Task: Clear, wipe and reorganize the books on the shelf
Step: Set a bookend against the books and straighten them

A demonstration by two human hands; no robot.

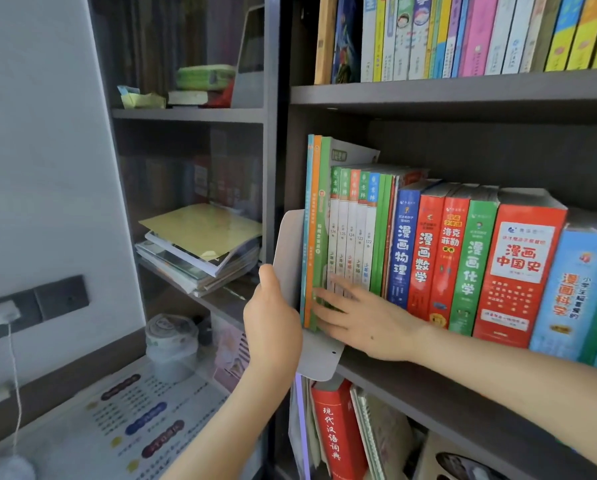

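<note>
You stood at a dark bookcase beside a white wall, where the middle shelf (428,386) carried a row of upright books (428,251) with a grey metal bookend (290,251) at its left end, its foot sticking out past the shelf edge. Your left hand (272,317) wrapped the bookend's upright plate, thumb on its near face and the other fingers hidden behind it, seemingly to brace or slide it. Your right hand (366,317) lay flat with fingers (328,306) loosely spread against the lower spines of the leftmost books, probably to keep them from tipping.
</note>
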